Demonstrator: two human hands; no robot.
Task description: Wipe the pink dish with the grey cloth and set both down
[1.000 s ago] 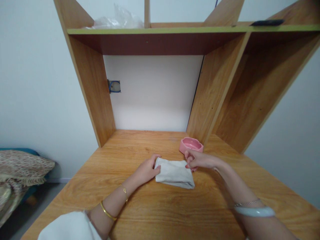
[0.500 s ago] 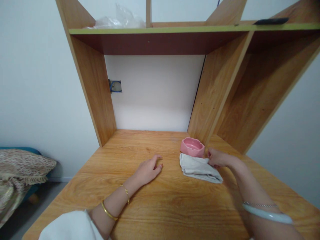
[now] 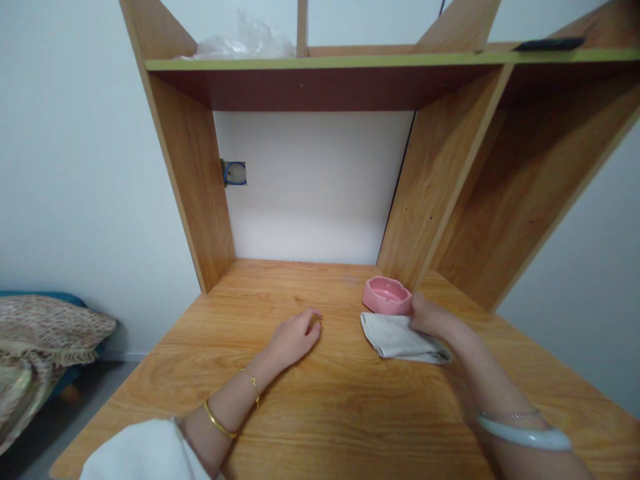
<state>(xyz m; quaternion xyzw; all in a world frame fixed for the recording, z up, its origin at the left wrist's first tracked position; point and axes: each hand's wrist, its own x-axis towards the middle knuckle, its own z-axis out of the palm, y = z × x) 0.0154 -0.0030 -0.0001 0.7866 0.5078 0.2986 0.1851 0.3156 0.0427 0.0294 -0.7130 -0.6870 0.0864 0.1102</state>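
Note:
My left hand (image 3: 293,337) rests on the desktop, its thumb apart from the curved fingers and nothing between them. To its right lies a folded light grey cloth (image 3: 400,338). My right hand (image 3: 431,316) is at the cloth's far right edge, fingers closed and seeming to pinch it; the fingertips are partly hidden. Just behind the cloth stands a pink ashtray (image 3: 386,297) with notches in its rim. The right fingers are close against the ashtray's right side, and I cannot tell whether they touch it.
The wooden desk (image 3: 310,413) has an upright side panel (image 3: 187,180) at left and a divider (image 3: 445,167) behind the ashtray. Overhead runs a shelf (image 3: 320,63) with a clear plastic bag (image 3: 245,41). A blue seat with a patterned cover (image 3: 45,333) stands at far left.
My right hand has shifted slightly left, nearer the ashtray. The cloth has turned a little, and a narrow gap now shows between it and the ashtray. My left hand has stayed almost still.

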